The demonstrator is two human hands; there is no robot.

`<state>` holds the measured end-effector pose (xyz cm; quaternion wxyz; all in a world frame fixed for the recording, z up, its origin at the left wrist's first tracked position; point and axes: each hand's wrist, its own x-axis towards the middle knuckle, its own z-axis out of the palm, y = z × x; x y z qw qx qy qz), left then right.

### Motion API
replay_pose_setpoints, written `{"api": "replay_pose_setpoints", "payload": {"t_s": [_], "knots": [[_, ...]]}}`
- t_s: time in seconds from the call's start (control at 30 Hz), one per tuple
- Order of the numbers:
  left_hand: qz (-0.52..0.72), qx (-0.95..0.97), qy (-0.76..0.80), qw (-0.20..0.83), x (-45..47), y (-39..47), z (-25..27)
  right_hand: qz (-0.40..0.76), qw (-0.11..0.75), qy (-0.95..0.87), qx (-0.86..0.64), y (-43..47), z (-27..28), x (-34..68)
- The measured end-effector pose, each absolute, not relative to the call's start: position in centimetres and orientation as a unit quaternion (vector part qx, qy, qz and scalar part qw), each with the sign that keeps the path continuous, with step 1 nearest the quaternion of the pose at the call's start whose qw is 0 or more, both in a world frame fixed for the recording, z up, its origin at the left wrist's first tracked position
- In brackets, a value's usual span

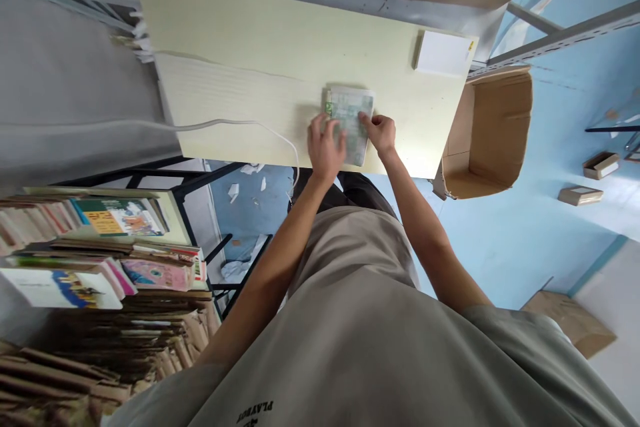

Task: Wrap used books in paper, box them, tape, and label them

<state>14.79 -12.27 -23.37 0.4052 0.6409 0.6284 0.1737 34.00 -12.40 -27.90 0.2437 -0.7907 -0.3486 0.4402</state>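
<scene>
Grey-brown shirt [370,347] cloth fills the near side of the green book [353,105]; the pale table [250,27] spreads beneath that book, and an open carton [500,127] stands to the book's right. Lying flat, the book looks light, fairly stiff, perhaps slick, best held by its long edges. The left hand [326,147], blurred, spreads its fingers over the book's left edge; the right hand [381,132] touches the right edge, whether pinching I cannot tell.

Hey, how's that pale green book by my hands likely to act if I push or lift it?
Lying flat on the table, the book would probably slide rather than roll or tip. Its squared, flat shape suggests it may stay fairly stiff. Being small, it's likely light.
</scene>
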Motion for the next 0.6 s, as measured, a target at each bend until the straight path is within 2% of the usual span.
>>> {"api": "replay_pose_setpoints", "payload": {"t_s": [0.13, 0.2, 0.3, 0.4, 0.5, 0.6], "knots": [[0.019, 0.700, 0.592, 0.398, 17.1, -15.2, -21.7, 0.414, 0.206, -0.321, -0.827, -11.9, -26.7, 33.4], [-0.002, 0.697, 0.598, 0.396, 17.6, -15.7, -21.9, 0.411, 0.191, -0.343, -0.823, -12.0, -25.8, 33.3], [0.027, 0.693, 0.587, 0.418, 17.2, -15.6, -22.7, 0.362, 0.165, -0.446, -0.802, -12.3, -23.7, 34.0], [0.063, 0.693, 0.563, 0.446, 16.1, -15.0, -23.6, 0.296, 0.124, -0.630, -0.707, -12.1, -21.2, 35.3], [0.091, 0.693, 0.545, 0.464, 14.8, -14.4, -24.5, 0.308, 0.045, -0.775, -0.550, -10.0, -19.9, 36.5], [0.135, 0.680, 0.528, 0.491, 13.0, -13.9, -25.3, 0.334, -0.014, -0.830, -0.446, -6.4, -20.3, 37.0]]}}
